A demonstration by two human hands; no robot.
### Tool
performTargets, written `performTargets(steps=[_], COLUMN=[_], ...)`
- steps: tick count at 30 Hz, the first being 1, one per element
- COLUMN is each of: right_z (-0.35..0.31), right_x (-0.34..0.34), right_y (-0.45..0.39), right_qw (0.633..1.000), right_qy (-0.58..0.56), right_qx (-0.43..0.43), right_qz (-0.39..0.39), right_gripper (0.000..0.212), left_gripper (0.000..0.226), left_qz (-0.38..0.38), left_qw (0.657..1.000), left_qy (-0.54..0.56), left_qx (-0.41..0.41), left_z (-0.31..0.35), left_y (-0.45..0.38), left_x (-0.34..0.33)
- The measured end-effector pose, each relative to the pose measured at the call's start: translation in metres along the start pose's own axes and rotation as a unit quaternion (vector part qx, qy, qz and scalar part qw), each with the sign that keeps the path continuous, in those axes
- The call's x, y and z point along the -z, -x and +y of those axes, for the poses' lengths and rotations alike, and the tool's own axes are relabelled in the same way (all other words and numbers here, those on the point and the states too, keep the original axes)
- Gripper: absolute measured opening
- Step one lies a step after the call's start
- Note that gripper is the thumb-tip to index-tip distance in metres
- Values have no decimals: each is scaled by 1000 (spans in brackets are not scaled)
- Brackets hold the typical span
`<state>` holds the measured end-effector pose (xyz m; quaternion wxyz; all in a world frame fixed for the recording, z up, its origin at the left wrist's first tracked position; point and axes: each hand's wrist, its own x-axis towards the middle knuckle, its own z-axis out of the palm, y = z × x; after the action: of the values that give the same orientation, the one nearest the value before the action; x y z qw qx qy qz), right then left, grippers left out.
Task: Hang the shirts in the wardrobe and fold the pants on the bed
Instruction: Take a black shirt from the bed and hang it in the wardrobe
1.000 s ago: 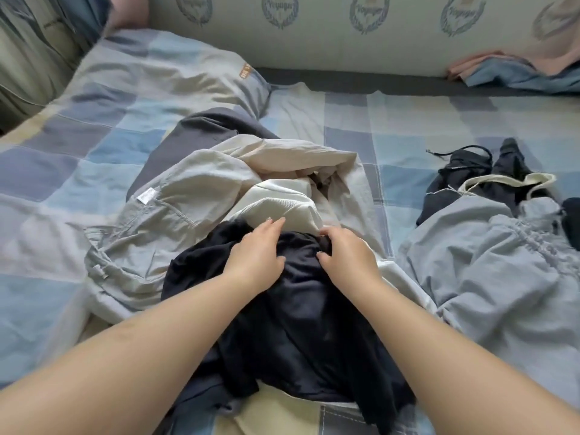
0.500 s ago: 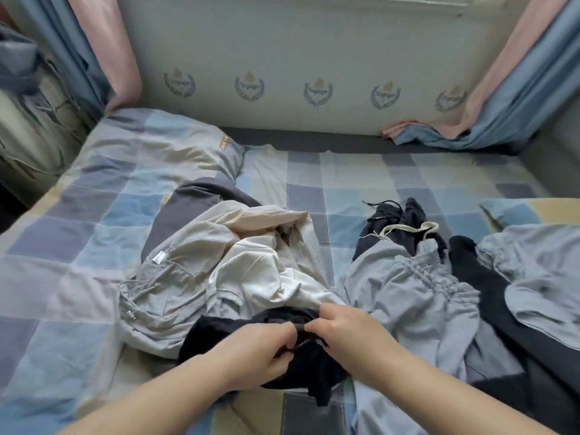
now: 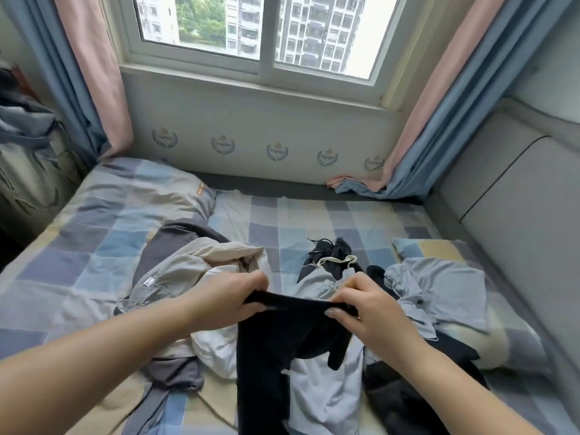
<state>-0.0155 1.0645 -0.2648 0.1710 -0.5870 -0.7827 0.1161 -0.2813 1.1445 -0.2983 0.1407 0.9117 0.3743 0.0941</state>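
1. Your left hand (image 3: 233, 296) and right hand (image 3: 367, 306) each pinch the top edge of the black garment (image 3: 276, 346), stretched between them above the bed (image 3: 72, 246).
2. Beyond your hands: checked bedding, window (image 3: 260, 29), pink-blue curtains (image 3: 439, 114).
3. Pillow (image 3: 141, 189) tag unreadable.

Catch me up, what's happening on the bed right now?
A person is sorting laundry on a bed. Both hands, left hand and right hand, grip the top edge of a dark garment, holding it up so it hangs down. A beige and white clothes pile lies left, light blue pieces right. Nothing looks folded yet.
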Motion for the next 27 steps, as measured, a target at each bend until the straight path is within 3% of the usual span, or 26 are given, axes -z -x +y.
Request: performTargets(steps=[2, 5, 10, 15, 17, 19, 23, 25, 27], right_z=[-10, -34, -81, -127, -142, -160, -187, -204, -222], right_x=[33, 78, 139, 169, 174, 176, 179, 184, 190], right_y=[11, 30, 82, 145, 170, 197, 257, 285, 314], right_qw=[1000, 997, 968, 922, 908, 896, 880, 868, 856], right_qy=[16, 57, 231, 378, 416, 444, 474, 492, 491], right_qx=[5, 36, 89, 84, 55, 20, -18, -61, -157], right_qz=[11, 40, 37, 28, 10, -3, -5, 11, -32], right_gripper=[17, 20, 48, 87, 93, 93, 86, 58, 39], left_gripper=[24, 21, 17, 60, 47, 35, 50, 58, 62], left_qz=[61, 133, 130, 100, 91, 80, 118, 146, 159], left_qw=[998, 987, 950, 874, 849, 833, 767, 759, 768], left_qy=[12, 3, -104, -210, -229, -209, -227, -213, -174], left_qx=[-10, -93, -264, -426, -467, -506, -589, -598, -596], left_z=[14, 30, 45, 75, 92, 107, 149, 176, 203], left_y=[4, 8, 4, 18, 23, 24, 13, 11, 9], left_x=[26, 57, 95, 137, 147, 149, 145, 147, 148])
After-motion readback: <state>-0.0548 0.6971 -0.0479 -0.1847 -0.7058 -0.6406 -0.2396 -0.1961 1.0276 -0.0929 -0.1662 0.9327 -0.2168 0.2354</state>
